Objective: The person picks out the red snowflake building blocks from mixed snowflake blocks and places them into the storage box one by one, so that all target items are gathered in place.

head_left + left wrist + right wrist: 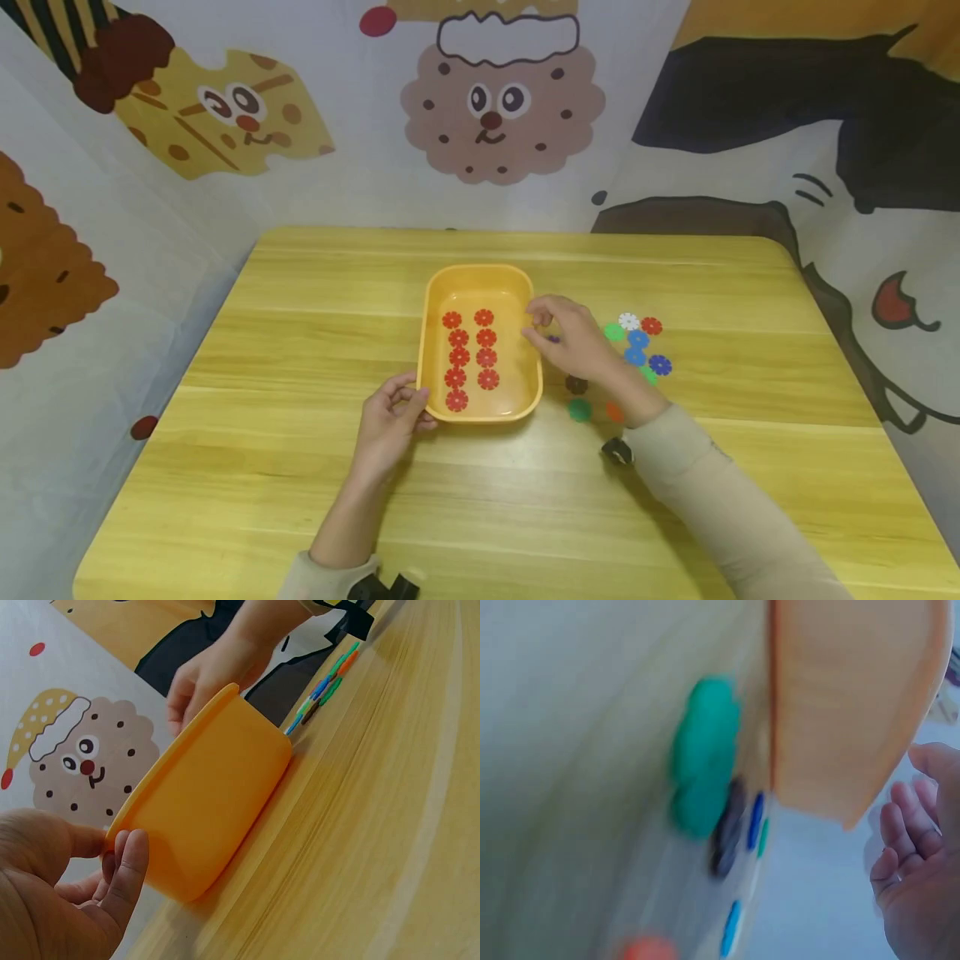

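A yellow plastic tray point(513, 396) sits on the table, with red notched discs point(486, 337) lying in two columns on its floor. At its near left corner my left hand point(392, 421) pinches the rim, thumb on top and fingers bent outside; the left wrist view shows this grip on the tray's side point(202, 795). My right hand point(573, 337) is at the right rim, fingers loosely bent. In the right wrist view that hand point(922, 832) shows nothing between thumb and fingers beside the tray wall point(847, 697). Whether it touches the rim is unclear.
To the tray's right lie loose discs: blue ones point(636, 348), a white one point(628, 321), a red one point(652, 326), a dark green one point(580, 410), an orange one point(614, 412) and a brown one point(577, 385). A cartoon-printed cloth point(367, 192) hangs behind the wooden table point(300, 333).
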Demonstrator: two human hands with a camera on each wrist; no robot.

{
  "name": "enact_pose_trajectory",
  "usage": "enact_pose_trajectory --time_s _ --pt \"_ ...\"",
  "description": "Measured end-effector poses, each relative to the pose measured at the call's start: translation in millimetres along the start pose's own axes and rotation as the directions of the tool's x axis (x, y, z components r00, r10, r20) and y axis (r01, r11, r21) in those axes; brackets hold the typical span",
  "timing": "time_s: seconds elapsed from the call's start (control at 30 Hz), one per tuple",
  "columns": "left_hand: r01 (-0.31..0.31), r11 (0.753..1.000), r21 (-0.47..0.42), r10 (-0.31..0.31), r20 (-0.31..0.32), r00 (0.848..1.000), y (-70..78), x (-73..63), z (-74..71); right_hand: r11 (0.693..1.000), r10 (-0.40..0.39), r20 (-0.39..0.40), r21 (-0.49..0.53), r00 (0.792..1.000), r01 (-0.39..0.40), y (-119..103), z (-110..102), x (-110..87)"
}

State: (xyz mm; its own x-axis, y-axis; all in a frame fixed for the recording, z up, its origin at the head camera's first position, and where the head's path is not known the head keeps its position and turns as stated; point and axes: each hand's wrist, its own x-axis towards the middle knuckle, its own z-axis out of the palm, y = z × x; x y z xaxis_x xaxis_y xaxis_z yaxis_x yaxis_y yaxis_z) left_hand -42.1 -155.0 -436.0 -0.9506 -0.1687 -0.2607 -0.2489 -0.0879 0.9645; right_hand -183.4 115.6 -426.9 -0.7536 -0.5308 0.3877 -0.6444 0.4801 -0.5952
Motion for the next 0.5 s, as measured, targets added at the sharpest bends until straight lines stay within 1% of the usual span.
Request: enact_pose_trajectory --time_s 0.13,0.2,0.27,0.37,0.5 --pt "0.001 1.000 -0.001 -0.001 0.005 1.000 0.5 0.0 -0.5 0.993 0.118 -0.006 0.003 0.993 -0.118 11.2 -7.7 -7.4" --pt "0.005 1.000 -0.001 -0.005 0.001 1.000 0.7 0.4 -0.7 0.988 0.153 -0.007 0.003 0.988 -0.153 15.1 -11.4 -10.5" --pt "0.007 1.000 -0.001 -0.007 -0.002 1.000 0.3 0.5 -0.9 0.986 0.165 -0.010 -0.002 0.986 -0.165 18.7 -14.3 -13.1" --pt "0.006 1.000 0.002 -0.006 -0.002 1.000 -0.2 0.8 -1.1 0.986 0.163 -0.024 -0.031 0.986 -0.163 24.3 -18.6 -16.3" --pt "0.003 1.000 0.012 -0.003 -0.002 1.000 -1.3 1.0 -1.6 0.984 0.165 -0.018 -0.067 0.986 -0.166 33.4 -24.0 -20.7"
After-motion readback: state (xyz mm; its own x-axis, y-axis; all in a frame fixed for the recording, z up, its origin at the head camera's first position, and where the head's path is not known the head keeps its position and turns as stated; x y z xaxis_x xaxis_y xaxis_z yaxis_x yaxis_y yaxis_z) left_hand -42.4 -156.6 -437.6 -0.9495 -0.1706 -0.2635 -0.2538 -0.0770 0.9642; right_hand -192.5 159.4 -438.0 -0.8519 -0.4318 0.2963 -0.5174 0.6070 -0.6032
